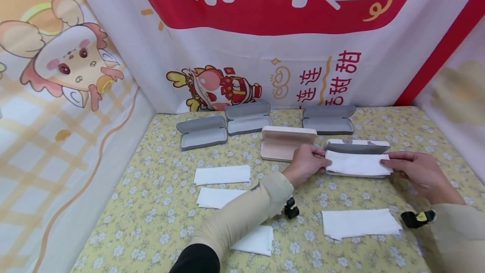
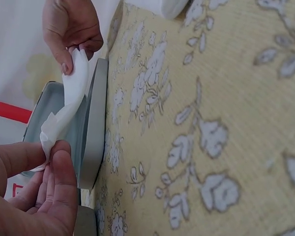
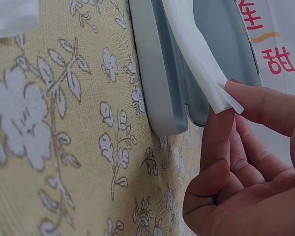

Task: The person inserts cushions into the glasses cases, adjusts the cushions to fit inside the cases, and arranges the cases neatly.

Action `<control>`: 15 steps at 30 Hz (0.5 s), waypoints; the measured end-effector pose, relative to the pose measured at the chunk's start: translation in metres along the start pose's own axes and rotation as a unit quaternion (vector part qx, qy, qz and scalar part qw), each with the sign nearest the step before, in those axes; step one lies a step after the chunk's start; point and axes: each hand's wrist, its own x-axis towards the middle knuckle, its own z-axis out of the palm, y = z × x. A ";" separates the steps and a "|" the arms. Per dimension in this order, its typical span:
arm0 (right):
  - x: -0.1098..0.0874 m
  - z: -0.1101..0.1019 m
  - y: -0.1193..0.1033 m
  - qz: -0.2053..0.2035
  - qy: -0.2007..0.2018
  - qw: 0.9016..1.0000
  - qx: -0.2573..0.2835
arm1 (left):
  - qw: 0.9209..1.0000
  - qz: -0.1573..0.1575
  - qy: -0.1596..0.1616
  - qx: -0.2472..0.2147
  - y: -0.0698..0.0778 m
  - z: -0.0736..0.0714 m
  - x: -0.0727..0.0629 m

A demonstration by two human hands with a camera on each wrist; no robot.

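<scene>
Head view: a white cloth (image 1: 356, 163), folded into a long flat rectangle, is stretched level over the base of an open white case (image 1: 358, 148). The cloth is plain and matte with soft layered edges; the case is a hinged oblong with rounded corners, its lid raised behind and grey inside. Under it spreads a yellow tablecloth (image 1: 151, 205) printed with pale flowers. A beige case (image 1: 280, 151) stands open just to the left, with three grey cases (image 1: 204, 138) beyond. Four spare cloths (image 1: 222, 175), also white and folded, lie nearer the person, one partly hidden by a sleeve (image 1: 242, 212). The left hand (image 1: 307, 164) pinches the cloth's left end; the right hand (image 1: 420, 176) grips the right end.

Left wrist view: seen nearly edge-on, the cloth is a thin, curving strip along the case, whose lining is smooth pale blue-grey. The left thumb and forefinger close on the near end, leaving no gap but the fabric; the right fingers hold the far end.

Right wrist view: the cloth's layers show at its tip, caught between right thumb and forefinger, the other fingers loosely bent. The tablecloth has a coarse weave. Whether the cloth touches the base cannot be told.
</scene>
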 end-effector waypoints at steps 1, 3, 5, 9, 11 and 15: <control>0.000 0.000 0.000 0.000 0.001 1.000 -0.005 | 1.000 0.000 0.002 0.005 0.000 0.000 0.001; 0.001 0.002 -0.001 0.000 0.002 1.000 -0.013 | 1.000 -0.002 0.008 0.014 -0.001 -0.001 0.002; 0.002 0.003 -0.001 -0.003 0.004 1.000 -0.024 | 1.000 -0.003 0.011 0.020 -0.002 -0.001 0.003; 0.005 0.006 -0.001 -0.010 0.010 0.999 -0.041 | 1.000 0.003 0.013 0.024 -0.003 -0.002 0.004; 0.006 0.007 0.000 -0.011 0.013 0.999 -0.045 | 0.999 0.012 0.009 0.034 -0.004 -0.002 0.005; 0.008 0.009 0.002 -0.010 0.019 0.999 -0.047 | 0.998 0.034 0.002 0.060 -0.005 -0.003 0.005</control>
